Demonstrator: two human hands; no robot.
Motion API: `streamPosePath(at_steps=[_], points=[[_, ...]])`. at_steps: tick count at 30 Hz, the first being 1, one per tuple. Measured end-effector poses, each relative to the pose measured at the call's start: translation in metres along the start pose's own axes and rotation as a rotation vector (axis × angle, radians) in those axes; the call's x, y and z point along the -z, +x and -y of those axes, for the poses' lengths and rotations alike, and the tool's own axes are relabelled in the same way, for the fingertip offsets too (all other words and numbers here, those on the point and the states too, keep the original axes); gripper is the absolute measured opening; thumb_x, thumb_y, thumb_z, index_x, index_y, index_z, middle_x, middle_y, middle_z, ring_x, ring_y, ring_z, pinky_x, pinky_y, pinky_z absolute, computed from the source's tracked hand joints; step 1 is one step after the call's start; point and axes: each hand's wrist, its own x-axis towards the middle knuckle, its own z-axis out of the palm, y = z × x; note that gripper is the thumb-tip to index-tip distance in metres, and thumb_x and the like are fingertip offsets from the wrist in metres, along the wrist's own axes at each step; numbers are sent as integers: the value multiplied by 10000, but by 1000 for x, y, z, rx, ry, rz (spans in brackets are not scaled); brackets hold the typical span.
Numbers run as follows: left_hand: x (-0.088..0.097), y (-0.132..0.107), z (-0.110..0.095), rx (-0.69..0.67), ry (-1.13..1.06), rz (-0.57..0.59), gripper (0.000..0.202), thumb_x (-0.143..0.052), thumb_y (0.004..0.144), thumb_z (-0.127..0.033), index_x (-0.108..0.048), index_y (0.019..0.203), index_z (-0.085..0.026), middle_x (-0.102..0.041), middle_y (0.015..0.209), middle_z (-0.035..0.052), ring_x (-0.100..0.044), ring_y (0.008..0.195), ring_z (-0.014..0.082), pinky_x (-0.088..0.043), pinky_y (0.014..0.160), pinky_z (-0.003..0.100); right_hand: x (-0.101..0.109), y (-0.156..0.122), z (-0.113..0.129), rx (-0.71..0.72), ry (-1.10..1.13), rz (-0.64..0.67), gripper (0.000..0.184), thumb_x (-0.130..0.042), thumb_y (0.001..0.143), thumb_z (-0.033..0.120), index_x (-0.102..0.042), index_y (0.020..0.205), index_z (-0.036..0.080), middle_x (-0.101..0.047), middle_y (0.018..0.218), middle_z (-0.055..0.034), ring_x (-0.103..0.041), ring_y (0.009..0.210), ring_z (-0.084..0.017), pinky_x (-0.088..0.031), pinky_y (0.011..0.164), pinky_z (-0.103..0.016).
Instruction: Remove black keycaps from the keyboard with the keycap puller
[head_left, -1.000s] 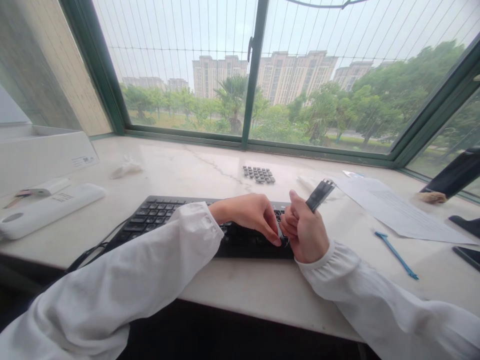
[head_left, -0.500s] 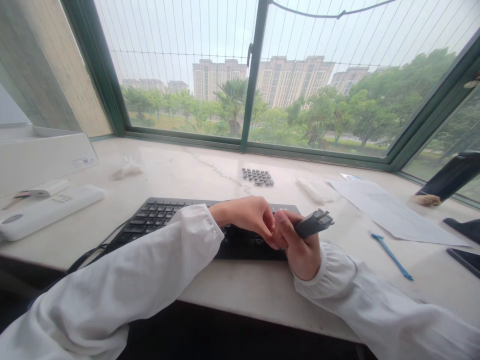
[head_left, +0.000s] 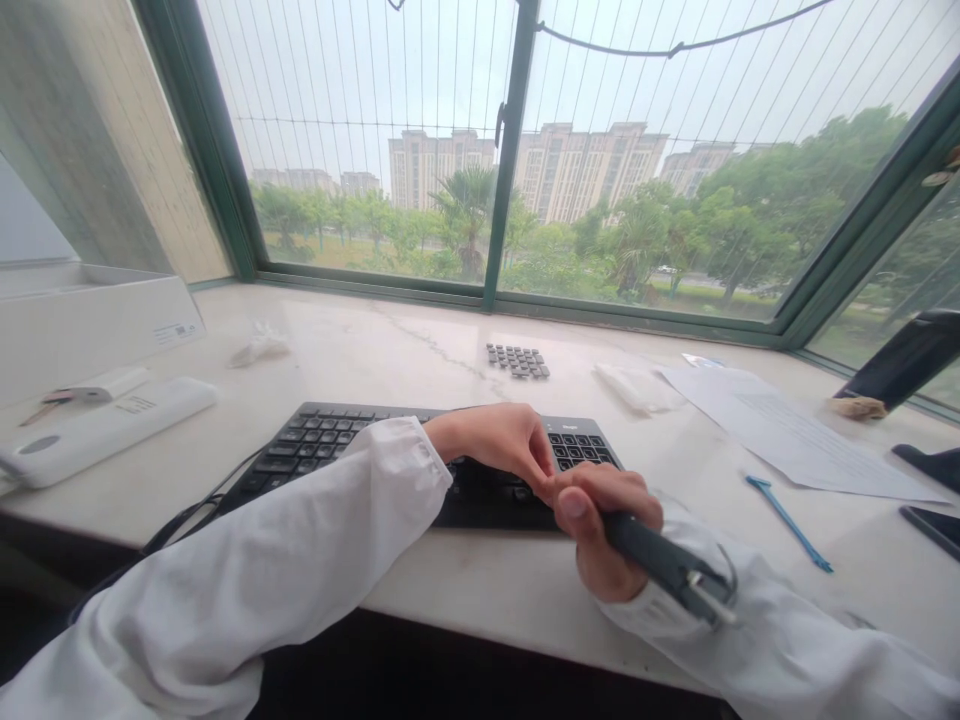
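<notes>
In the head view, my left hand point(head_left: 499, 440) reaches over the black keyboard point(head_left: 315, 440), thumb and fingers pinched together against the fingers of my right hand. Whatever it pinches, if anything, is hidden. My right hand point(head_left: 604, 515) is wrapped round a dark grey hand tool point(head_left: 667, 570). Thin metal prongs stick out of the tool's end, which points right and toward me, over my right sleeve. Square sockets without keycaps show on the keyboard's number pad point(head_left: 577, 447). Beyond the keyboard, loose dark keycaps point(head_left: 517, 361) lie in rows on the white tabletop.
On the right lie a blue plastic stick point(head_left: 789, 522), a printed paper sheet point(head_left: 795, 430), a clear plastic bag point(head_left: 637, 388) and a phone point(head_left: 934, 530). A long white device point(head_left: 112, 430) and a white box point(head_left: 97, 320) occupy the left. The keyboard cable point(head_left: 180, 515) hangs off the front edge.
My right hand has turned, swinging the tool's end from up and right to down and right, toward me. The number pad has come into view. My left hand keeps its pinch.
</notes>
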Motion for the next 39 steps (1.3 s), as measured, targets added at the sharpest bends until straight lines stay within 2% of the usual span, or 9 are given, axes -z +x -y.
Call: streamPosePath(at_steps=[4, 8, 13, 16, 19, 24, 30, 35, 39], points=[[3, -2, -2, -4, 14, 14, 282, -760, 583, -421, -765, 770, -210, -670, 670, -35, -555, 664, 116, -375, 612, 214, -1, 3, 7, -59, 25, -144, 491, -534, 843, 507, -373, 471, 229, -323, 417, 29, -340, 391, -114, -309, 444, -287], [8, -4, -5, -2, -32, -5, 405, -735, 585, -560, -768, 797, -216, -669, 679, -13, -535, 635, 109, -363, 579, 221, 9, 27, 2, -131, 13, -329, 526, -526, 834, 559, -339, 473, 227, -290, 415, 37, -282, 401, -102, -269, 429, -276], [12, -2, 1, 27, -143, -295, 484, -699, 623, -593, -757, 859, -175, -671, 705, 33, -509, 561, 97, -361, 485, 212, 34, 63, -20, -200, -260, -158, 500, -533, 834, 536, -423, 481, 200, -397, 449, 24, -379, 462, -108, -318, 486, -264], [13, 0, 6, 38, -123, -523, 439, -689, 668, -546, -748, 861, -156, -691, 753, 50, -524, 505, 89, -402, 473, 219, 42, 75, -36, -269, -372, -48, 416, -541, 819, 534, -616, 640, 166, -552, 563, -7, -497, 560, -142, -370, 549, -269], [13, 2, 10, 35, -47, -639, 376, -683, 699, -506, -743, 830, -158, -705, 784, 47, -539, 475, 88, -435, 493, 231, 44, 78, -46, -319, -444, 74, 402, -549, 808, 524, -683, 750, 149, -637, 675, -31, -558, 652, -173, -393, 592, -275], [11, 3, 11, -18, 93, -714, 286, -670, 743, -447, -743, 798, -176, -719, 831, 39, -612, 626, 130, -475, 624, 243, 41, 76, -49, -328, -452, 189, 388, -577, 784, 521, -707, 802, 156, -688, 747, -42, -603, 717, -197, -418, 629, -278], [10, 4, 11, -39, 153, -745, 250, -624, 795, -407, -734, 827, -185, -721, 864, 29, -641, 719, 158, -479, 689, 250, 42, 75, -54, -341, -484, 236, 416, -574, 774, 558, -716, 783, 167, -662, 658, -26, -589, 642, -183, -405, 578, -269], [9, 5, 11, -53, 168, -755, 262, -612, 810, -416, -731, 840, -184, -721, 870, 36, -654, 772, 172, -484, 736, 270, 42, 75, -56, -350, -477, 215, 442, -567, 770, 567, -721, 750, 153, -625, 583, -21, -565, 587, -177, -381, 535, -268], [7, 6, 13, -159, 209, -822, 263, -701, 738, -419, -716, 875, -196, -722, 878, 22, -654, 805, 164, -483, 787, 280, 42, 77, -53, -423, -443, 199, 423, -591, 753, 544, -741, 808, 152, -650, 629, -27, -588, 648, -190, -404, 575, -271]])
